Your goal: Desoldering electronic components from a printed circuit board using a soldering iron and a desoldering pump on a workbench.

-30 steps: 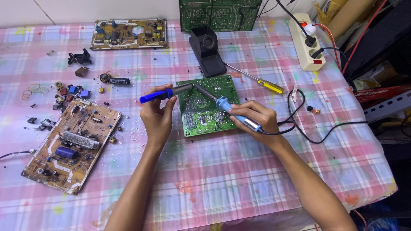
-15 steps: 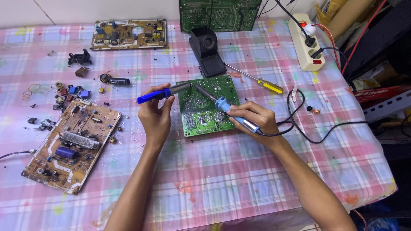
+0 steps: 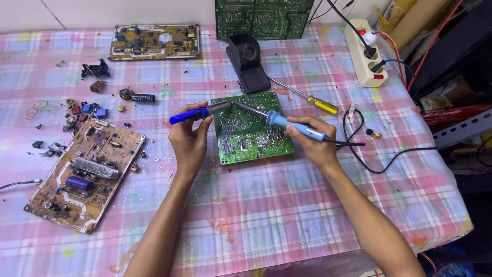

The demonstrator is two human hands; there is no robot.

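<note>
Checked tablecloth [image 3: 266,215] is carrying loose pulled components [image 3: 84,110]; the left hand [image 3: 188,141] is gripping a desoldering pump [image 3: 200,113], the right hand [image 3: 312,138] is gripping a soldering iron [image 3: 287,123], both tips apparently meeting over the green circuit board [image 3: 251,136], work seemingly midway.

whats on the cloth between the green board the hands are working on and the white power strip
In the head view, a yellow-handled screwdriver lies on the checked cloth between the green circuit board and the white power strip.

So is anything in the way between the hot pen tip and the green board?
Nothing visible is. The right hand holds the soldering iron with its tip just over the green circuit board. The left hand holds the blue pump tool pointing in from the other side, apart from the tip.
</note>
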